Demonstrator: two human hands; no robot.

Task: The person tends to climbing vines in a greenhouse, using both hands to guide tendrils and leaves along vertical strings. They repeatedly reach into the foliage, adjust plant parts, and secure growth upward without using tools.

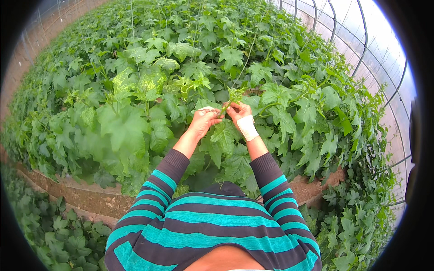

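Both hands meet in front of me at the growing tip of a climbing vine. My left hand [204,121] pinches the green stem [223,109] from the left, with a white wrapping on one finger. From the right, my right hand [238,111] grips the same stem a little higher up, its wrist covered by a white patch [248,127]. The leafy shoot tip [236,93] sticks up above the fingers. Below the hands hangs a broad lobed leaf [225,134]. Whether a string or clip lies between the fingers is too small to tell.
Dense vines [206,37] fill the greenhouse bed ahead, with thin upright strings [132,20] among them. Yellow-mottled leaves [149,81] stand left of the hands. A bare soil path [88,200] crosses below. Curved metal hoops [364,34] carry the plastic film wall at right.
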